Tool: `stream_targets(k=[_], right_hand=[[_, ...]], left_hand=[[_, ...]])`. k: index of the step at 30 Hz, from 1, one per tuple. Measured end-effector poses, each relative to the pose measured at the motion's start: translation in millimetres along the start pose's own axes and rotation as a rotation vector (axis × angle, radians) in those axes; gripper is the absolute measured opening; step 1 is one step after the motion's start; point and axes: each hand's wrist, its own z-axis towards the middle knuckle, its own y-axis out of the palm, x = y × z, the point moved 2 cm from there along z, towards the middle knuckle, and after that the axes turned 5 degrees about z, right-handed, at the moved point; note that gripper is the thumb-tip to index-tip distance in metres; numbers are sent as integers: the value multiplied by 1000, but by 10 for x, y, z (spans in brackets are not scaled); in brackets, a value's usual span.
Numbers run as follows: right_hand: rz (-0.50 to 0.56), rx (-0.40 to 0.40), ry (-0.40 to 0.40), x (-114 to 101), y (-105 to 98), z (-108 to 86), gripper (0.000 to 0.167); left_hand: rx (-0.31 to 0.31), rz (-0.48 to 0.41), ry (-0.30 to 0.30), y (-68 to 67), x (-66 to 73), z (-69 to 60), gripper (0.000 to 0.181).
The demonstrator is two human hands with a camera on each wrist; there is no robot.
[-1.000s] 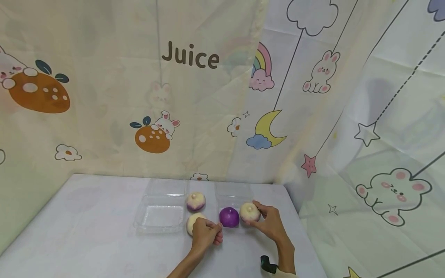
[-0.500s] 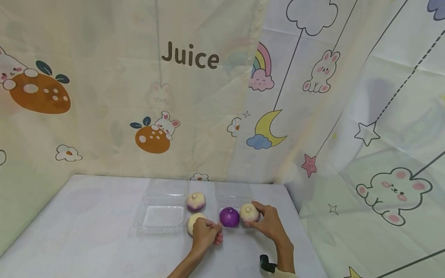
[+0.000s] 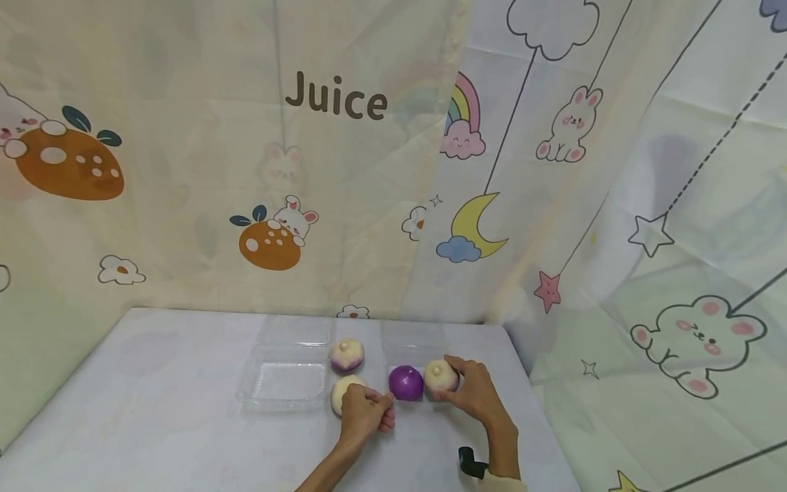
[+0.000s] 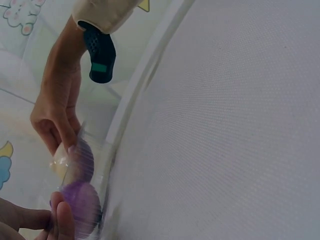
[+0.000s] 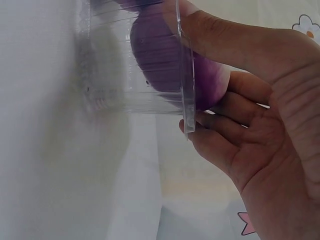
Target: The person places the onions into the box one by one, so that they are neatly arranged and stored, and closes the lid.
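My right hand [image 3: 478, 393] holds a round cream-and-purple ball [image 3: 440, 377] with a small nub on top, thumb and fingers on opposite sides. The ball sits partly inside a clear plastic clamshell container [image 5: 107, 75], its purple lower half seen through the wall. A glossy purple ball [image 3: 406, 383] lies beside it at the container's left. My left hand [image 3: 364, 413] pinches the container's left rim near the purple ball, fingers curled. Another cream-topped ball [image 3: 340, 395] is partly hidden behind this hand. Farther back rests a similar ball [image 3: 347, 355].
A second clear clamshell container [image 3: 283, 386] stands with its lid raised, left of the loose balls. The white table [image 3: 154, 410] ends at printed cloth [image 3: 369, 273] at the back and right. A dark device [image 3: 471, 463] is at my right wrist.
My right hand and the ball in it have edged very slightly left. The left hand keeps its place.
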Motion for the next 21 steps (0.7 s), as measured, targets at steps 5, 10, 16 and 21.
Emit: stream_targets(k=[5, 10, 16, 21], right_hand=[[-34, -12, 30, -15, 7, -4, 80], [-53, -24, 45, -48, 2, 8, 81], [-69, -31, 4, -92, -11, 19, 81], [-73, -37, -11, -100, -19, 15, 81]], left_hand=[[0, -2, -7, 4, 4, -5, 19], [-3, -5, 0, -1, 14, -10, 20], [-1, -4, 8, 1, 14, -6, 21], [4, 3, -8, 9, -2, 5, 21]])
